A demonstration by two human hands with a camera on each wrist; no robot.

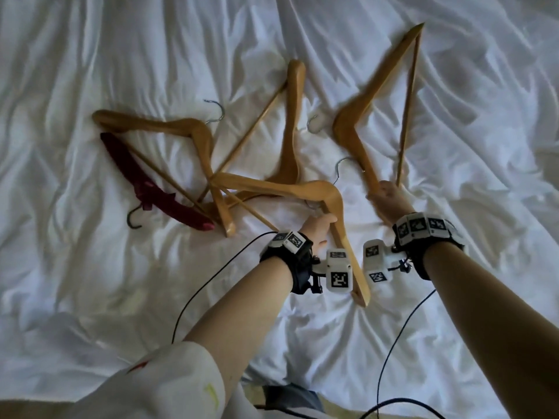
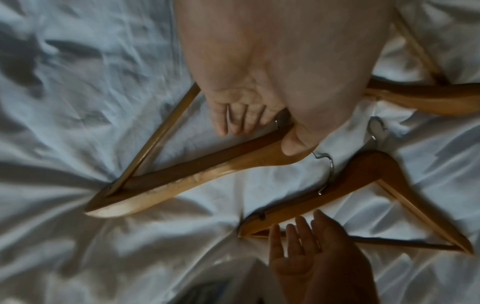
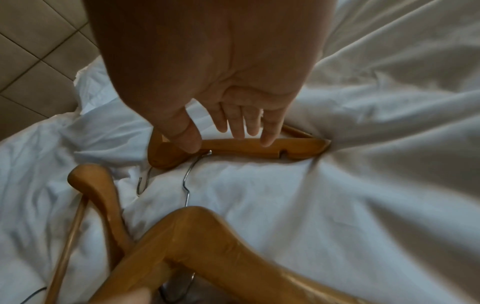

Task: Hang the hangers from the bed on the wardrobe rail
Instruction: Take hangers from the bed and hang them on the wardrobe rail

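Black cables [image 1: 193, 300] trail over sheet; tiled floor [image 3: 31, 61] beside.

**Bed surface and items on it**

Bed [image 1: 90, 297]: rumpled white sheet. Lying directly on it: right wooden hanger [image 1: 351, 125], separate; overlapping cluster of wooden hangers [image 1: 290, 116] at centre; dark red padded hanger [image 1: 157, 192] at left, partly beneath that cluster
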